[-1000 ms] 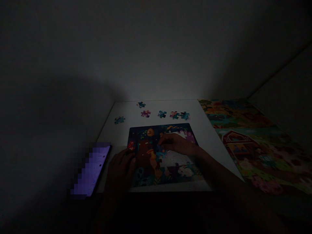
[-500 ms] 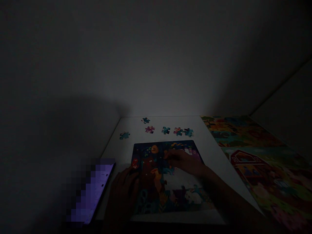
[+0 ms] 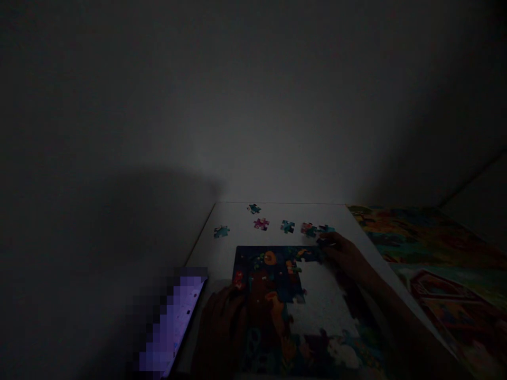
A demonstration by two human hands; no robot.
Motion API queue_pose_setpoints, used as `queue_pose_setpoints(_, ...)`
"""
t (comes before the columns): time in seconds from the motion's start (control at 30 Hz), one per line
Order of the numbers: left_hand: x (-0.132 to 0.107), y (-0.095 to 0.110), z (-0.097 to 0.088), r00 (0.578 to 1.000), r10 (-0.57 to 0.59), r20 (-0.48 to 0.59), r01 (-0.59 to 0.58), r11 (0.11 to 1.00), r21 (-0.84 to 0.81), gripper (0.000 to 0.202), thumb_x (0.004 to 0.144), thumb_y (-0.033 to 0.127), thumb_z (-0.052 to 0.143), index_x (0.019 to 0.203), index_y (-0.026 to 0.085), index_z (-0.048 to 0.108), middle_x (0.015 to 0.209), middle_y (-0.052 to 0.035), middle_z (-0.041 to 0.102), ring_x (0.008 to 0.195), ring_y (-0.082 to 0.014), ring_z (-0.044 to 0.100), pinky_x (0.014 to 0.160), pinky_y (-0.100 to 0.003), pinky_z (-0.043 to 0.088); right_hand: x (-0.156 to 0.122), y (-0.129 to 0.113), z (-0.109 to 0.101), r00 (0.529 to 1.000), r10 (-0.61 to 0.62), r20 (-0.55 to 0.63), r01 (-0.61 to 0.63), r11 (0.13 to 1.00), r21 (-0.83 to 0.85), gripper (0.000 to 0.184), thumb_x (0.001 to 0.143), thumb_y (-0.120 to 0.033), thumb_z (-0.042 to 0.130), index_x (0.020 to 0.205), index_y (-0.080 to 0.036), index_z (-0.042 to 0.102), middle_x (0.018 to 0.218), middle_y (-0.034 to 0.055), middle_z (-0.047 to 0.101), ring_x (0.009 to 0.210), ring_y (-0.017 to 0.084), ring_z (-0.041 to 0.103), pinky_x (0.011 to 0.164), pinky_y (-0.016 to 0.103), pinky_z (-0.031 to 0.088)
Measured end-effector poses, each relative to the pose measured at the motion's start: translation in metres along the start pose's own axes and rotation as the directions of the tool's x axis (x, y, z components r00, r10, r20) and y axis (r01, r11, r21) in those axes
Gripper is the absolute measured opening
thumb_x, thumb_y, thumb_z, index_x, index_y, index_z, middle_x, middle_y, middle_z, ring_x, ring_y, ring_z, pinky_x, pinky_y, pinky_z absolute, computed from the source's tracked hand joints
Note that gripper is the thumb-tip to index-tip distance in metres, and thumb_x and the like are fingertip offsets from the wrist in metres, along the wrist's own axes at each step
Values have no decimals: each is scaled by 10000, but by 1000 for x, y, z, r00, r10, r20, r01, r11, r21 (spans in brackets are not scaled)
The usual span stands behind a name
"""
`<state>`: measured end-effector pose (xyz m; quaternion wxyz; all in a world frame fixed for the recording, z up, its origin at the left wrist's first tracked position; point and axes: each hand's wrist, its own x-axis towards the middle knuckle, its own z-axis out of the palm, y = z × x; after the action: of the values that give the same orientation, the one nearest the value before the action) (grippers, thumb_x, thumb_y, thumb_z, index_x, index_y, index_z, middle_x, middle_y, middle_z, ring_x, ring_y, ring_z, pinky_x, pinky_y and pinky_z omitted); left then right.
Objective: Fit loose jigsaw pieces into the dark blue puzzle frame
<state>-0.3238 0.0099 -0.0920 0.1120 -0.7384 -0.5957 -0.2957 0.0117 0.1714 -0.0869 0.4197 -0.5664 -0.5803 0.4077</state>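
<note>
A jigsaw puzzle (image 3: 257, 279) with a dark cartoon picture lies on the white table, a pale gap in its middle and right part. My left hand (image 3: 222, 322) rests with its fingers spread along the puzzle's left edge. Past the puzzle's top right corner, my right hand (image 3: 343, 253) has its thumb and fingers drawn together at a teal puzzle piece (image 3: 327, 228), covering its lower part. Beside that lies a pink and teal piece (image 3: 308, 229). In the dim light the exact contact of the fingertips is hard to see.
More loose pieces lie behind the puzzle: a teal one (image 3: 288, 227), a pink one (image 3: 261, 224), a small one (image 3: 254, 209) and another teal one (image 3: 222, 231). A lit screen (image 3: 182, 322) stands at left. Colourful pictures (image 3: 447, 295) cover the right side. A wall rises behind.
My right hand has moved from the puzzle's middle to the loose pieces at the back right, uncovering the gap. The view has shifted, while my left hand stays at the left edge.
</note>
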Motion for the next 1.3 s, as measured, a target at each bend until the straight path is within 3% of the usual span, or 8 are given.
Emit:
queue_pose_setpoints(0.27,0,4,1,1000,-6,-30,7,999,33,264,952,266,469,1075,262,703,1189,-73,696,1114,-251,633,898,-468,575,27,54,-48,958,-14,-287,-71,957,-282,395,702,-362,543,1037,-187,657,952,153,733,809,289,699,693,395,537)
queue_pose_setpoints(0.5,0,2,3,997,32,-76,-32,999,7,255,954,276,481,1092,270,695,1201,-61,695,1122,-254,628,904,-466,562,19,54,-46,926,-258,-275,-54,629,-775,371,826,-316,490,1108,-157,673,1056,192,710,1052,362,647,922,517,493)
queue_pose_setpoints(0.6,0,4,3,997,24,-78,-23,1000,5,252,947,262,491,1104,269,688,1203,-57,694,1120,-253,628,931,-471,549,20,28,-23,921,-338,-194,51,597,-800,349,828,-272,518,1117,-163,680,1121,195,690,1126,358,614,995,517,456)
queue_pose_setpoints(0.83,-17,-13,-24,986,37,-162,-13,990,142,316,930,175,458,1143,268,672,1246,-67,666,1161,-242,598,920,-409,532,68,-46,86,937,-270,221,347,795,-497,385,874,-294,573,1225,-152,646,1248,174,632,1163,280,607,1044,384,430)
queue_pose_setpoints(0.93,-27,-32,-49,980,-165,-113,191,938,290,332,938,239,448,1189,234,665,1310,-121,608,1209,-296,554,961,-471,500,98,-66,129,967,-200,155,252,831,-497,553,872,-412,637,1317,-89,575,1343,236,563,1226,319,568,1034,389,418)
queue_pose_setpoints(1.03,-27,-44,-67,906,-422,-11,385,816,430,412,929,324,449,1257,160,637,1365,-182,539,1233,-362,510,978,-541,471,120,-79,161,995,-91,32,91,784,-614,647,863,-483,628,1371,-97,520,1358,244,546,1257,361,528,1025,451,394)
queue_pose_setpoints(1.17,-17,-43,-74,834,-545,89,433,746,506,488,895,374,515,1314,140,605,1397,-194,504,1225,-364,507,987,-538,461,133,-87,183,998,-53,-45,12,771,-637,767,826,-681,561,1350,-123,525,1363,237,523,1283,396,466,1032,514,346)
queue_pose_setpoints(1.3,-7,-37,-74,793,-598,113,450,700,555,516,862,357,583,1337,154,596,1399,-198,499,1211,-373,518,970,-535,465,138,-86,191,997,-47,-68,-8,761,-649,790,798,-632,599,1367,-94,489,1393,250,467,1304,399,419,1047,512,314)
